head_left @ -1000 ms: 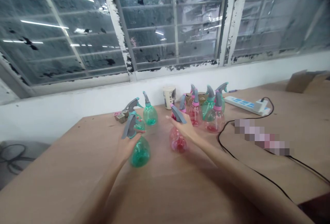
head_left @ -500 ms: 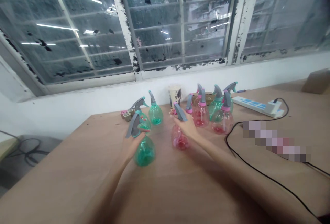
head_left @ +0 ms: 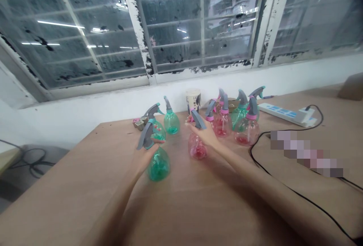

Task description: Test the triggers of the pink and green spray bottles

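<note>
My left hand (head_left: pixel 144 158) grips a green plastic spray bottle (head_left: pixel 159 164) at the neck, with its grey trigger head (head_left: pixel 145 136) above my fingers. My right hand (head_left: pixel 205 132) holds a pink spray bottle (head_left: pixel 197 146) the same way, its grey head (head_left: pixel 197 119) showing above my fingers. Both bottles tilt, and I cannot tell whether they touch the table. Beyond my hands stand several more spray bottles: green ones (head_left: pixel 171 122) to the left, and pink (head_left: pixel 222 123) and green (head_left: pixel 239 115) ones to the right.
A wooden table (head_left: pixel 70 189) carries a paper cup (head_left: pixel 193 101), small pots (head_left: pixel 139 123), a white power strip (head_left: pixel 283 114) and a black cable (head_left: pixel 283 180). A blurred patch (head_left: pixel 306 153) lies on the right. A white wall and stained window stand behind.
The view has shifted slightly, moving the table and window to the right in the picture. Both hands keep their hold on the same bottles.
</note>
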A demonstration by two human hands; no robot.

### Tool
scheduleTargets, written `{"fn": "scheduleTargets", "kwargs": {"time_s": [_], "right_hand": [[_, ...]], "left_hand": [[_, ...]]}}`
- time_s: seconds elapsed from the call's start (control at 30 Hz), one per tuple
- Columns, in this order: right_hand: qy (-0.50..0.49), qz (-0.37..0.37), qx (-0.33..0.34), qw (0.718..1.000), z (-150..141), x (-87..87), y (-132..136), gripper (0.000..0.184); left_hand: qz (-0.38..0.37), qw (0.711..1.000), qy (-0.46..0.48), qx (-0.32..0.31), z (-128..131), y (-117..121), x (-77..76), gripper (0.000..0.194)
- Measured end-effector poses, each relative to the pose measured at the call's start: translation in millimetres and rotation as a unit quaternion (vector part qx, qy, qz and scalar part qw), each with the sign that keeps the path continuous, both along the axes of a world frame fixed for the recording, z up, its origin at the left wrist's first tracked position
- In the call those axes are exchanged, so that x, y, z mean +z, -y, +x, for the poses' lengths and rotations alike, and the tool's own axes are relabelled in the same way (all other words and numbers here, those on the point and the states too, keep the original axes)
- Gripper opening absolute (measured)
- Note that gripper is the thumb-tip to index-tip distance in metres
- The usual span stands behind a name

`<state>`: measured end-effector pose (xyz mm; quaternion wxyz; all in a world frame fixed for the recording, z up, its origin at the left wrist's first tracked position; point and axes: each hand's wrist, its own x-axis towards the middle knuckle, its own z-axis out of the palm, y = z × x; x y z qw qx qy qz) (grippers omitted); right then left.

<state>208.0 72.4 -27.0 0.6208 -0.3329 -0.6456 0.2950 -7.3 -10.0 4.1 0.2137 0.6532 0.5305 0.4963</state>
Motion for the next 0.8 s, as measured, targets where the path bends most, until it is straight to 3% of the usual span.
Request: {"fn": "scheduleTargets", "kwargs": {"time_s": [0.5, 0.8], "right_hand": [[0.068, 0.008, -0.040, 0.997, 1, 9.1, 20, 0.023], [0.065, -0.010, 0.008, 0.998, 0, 7.4, 27, 0.015]], "left_hand": [[0.013, 1.000, -0.017, 0.011, -2, 1, -1.9, 0.018], [0.008, 1.000, -0.001, 0.005, 0, 3, -0.4, 0.018]]}}
